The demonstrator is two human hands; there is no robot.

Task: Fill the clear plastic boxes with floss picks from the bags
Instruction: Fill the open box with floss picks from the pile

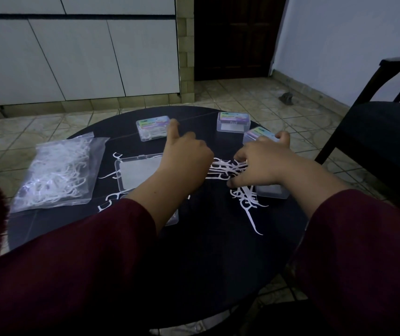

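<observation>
Two hands over a round black table point(194, 263) | left hand point(184, 158) and right hand point(264, 163) both pinching a bunch of floss picks point(223, 169) | open clear box point(138, 173) beside left wrist | full bag point(55, 170) at left

The round surface point(206, 251) looks dark and smooth, with a faint sheen. On its left lies a bag point(58, 170) of thin clear plastic film, crinkled and glossy, catching the light over the white plastic floss picks point(228, 169) packed inside. More picks, matt white plastic, lie loose in the middle. The boxes are clear hard plastic: the far left box point(152, 128) and the far middle box point(233, 121) carry glossy printed paper labels. An open box point(138, 173) shows frosted, smooth walls. The sleeves point(72, 275) are dark red matt cloth. Beyond, the floor point(254, 98) is glazed tile, slightly shiny.
</observation>
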